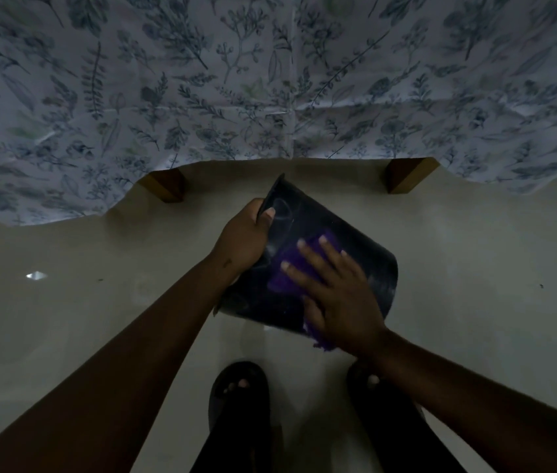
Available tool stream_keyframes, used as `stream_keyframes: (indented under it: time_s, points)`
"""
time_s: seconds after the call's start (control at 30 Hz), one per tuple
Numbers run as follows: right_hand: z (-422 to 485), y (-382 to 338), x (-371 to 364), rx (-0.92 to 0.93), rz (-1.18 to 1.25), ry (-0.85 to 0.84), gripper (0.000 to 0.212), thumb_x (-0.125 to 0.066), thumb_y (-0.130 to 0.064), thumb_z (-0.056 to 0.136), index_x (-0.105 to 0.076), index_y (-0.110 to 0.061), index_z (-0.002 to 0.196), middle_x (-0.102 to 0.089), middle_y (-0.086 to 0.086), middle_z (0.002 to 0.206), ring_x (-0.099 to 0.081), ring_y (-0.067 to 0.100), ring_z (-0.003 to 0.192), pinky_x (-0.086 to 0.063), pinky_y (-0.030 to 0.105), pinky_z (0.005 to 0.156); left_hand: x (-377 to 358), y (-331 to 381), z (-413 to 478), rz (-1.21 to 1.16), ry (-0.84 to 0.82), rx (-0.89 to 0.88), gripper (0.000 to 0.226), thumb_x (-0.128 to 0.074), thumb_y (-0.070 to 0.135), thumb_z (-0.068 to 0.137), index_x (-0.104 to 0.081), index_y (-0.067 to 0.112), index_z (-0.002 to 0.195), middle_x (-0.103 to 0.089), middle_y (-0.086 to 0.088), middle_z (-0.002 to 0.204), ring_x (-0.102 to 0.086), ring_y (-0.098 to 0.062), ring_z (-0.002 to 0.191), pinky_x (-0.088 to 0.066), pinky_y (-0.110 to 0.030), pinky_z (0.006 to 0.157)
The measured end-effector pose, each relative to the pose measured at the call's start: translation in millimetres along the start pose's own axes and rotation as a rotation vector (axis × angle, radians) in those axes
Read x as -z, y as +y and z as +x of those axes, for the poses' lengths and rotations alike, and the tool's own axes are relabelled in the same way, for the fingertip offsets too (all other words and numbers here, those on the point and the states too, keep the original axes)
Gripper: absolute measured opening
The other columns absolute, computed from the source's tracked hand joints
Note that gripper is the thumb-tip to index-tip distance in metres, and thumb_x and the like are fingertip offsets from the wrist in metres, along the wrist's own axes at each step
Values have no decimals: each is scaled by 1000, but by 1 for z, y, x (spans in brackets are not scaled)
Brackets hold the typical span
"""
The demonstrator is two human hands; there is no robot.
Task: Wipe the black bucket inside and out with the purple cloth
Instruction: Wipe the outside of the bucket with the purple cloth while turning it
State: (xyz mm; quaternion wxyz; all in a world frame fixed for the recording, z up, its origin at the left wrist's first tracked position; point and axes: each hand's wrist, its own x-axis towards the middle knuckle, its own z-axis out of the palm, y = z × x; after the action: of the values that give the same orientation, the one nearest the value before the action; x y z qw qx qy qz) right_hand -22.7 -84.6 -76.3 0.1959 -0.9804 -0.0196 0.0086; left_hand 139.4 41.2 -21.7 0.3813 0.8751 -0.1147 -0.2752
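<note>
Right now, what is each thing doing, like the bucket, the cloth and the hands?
Bucket: tipped on its side, held up off the floor, streaky outside.
Cloth: pressed flat against the bucket's outside wall.
Left hand: gripping the bucket's rim.
Right hand: fingers spread, pushing the cloth on the bucket.
Tablecloth: hanging down over the table's edge, creased.
Sandals: on the feet, standing on the floor.

A home room: leaf-print tablecloth [202, 97] over wooden table legs [406, 175], glossy pale floor [475, 268].
</note>
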Motion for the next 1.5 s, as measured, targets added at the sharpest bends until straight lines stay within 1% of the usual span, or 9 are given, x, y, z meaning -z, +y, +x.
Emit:
stream_keyframes:
  time_s: [0.2, 0.3, 0.4, 0.53, 0.7, 0.83, 1.13, 1.4, 1.5]
  points:
    - [81, 40, 28, -565, 539, -43, 49, -41, -29, 95, -38, -34, 144, -41, -3, 150, -41, 20, 133, -31, 36, 111, -3, -2, 0, 77, 10, 20, 32, -34, 29, 104, -53, 10, 120, -59, -4, 105, -57, -19, 92, -40, -28, 76]
    - [61, 25, 24, -450, 397, -5, 52, -38, -30, 92, -37, -34, 144, -36, -3, 153, -33, 19, 140, -24, 37, 115, -2, 0, 7, 120, 17, 65, 32, -34, 31, 103, -54, 10, 116, -59, -4, 100, -55, -16, 81, -40, -27, 64]
    - [5, -9, 7, -142, 131, 9, 59, -41, -34, 88, -30, -34, 146, -22, -4, 159, -9, 26, 148, -14, 49, 117, -2, 6, 23, 65, -27, 145, 35, -38, 35, 102, -57, 9, 114, -63, -10, 104, -61, -25, 93, -48, -35, 77]
    - [-17, -10, -7, 51, -5, 4, 69, -56, -31, 81, -31, -39, 145, -20, -4, 159, -8, 30, 148, -15, 49, 116, -7, 12, 21, 93, 113, 74, 29, -45, 35, 99, -58, 10, 107, -59, -1, 91, -59, -21, 87, -41, -29, 67]
    - [26, 12, 13, -221, 136, 44, 61, -36, -32, 85, -29, -36, 146, -23, -4, 158, -10, 23, 148, -14, 46, 117, -2, -6, -9, 112, 90, -121, 33, -33, 28, 104, -49, 21, 133, -61, 4, 108, -56, -10, 94, -38, -21, 76]
    - [65, 33, 27, -438, 275, 76, 62, -33, -30, 85, -32, -32, 146, -30, -1, 156, -22, 27, 145, -23, 48, 116, -3, -1, 9, 148, 76, -130, 35, -33, 28, 105, -50, 17, 133, -63, -7, 125, -59, -20, 108, -33, -15, 77]
    - [-26, 1, -24, 266, -231, -44, 65, -45, -26, 84, -32, -35, 147, -21, -8, 158, -11, 28, 146, -5, 47, 117, -10, 0, 30, 165, 79, -95, 39, -33, 32, 104, -50, 17, 135, -62, -10, 126, -58, -26, 114, -35, -22, 83]
    - [66, 18, 29, -335, 280, 78, 65, -26, -30, 81, -36, -28, 145, -28, 0, 156, -17, 26, 146, -20, 53, 116, -4, 2, 18, 99, 40, -94, 41, -32, 30, 105, -43, 18, 142, -57, -10, 135, -54, -25, 123, -33, -20, 87]
    - [53, 11, 23, -225, 109, 32, 65, -30, -26, 81, -33, -29, 146, -26, -1, 157, -13, 30, 147, -19, 54, 116, -2, 2, 19, 89, 34, -80, 40, -33, 29, 105, -44, 18, 141, -58, -9, 134, -54, -25, 121, -33, -20, 86]
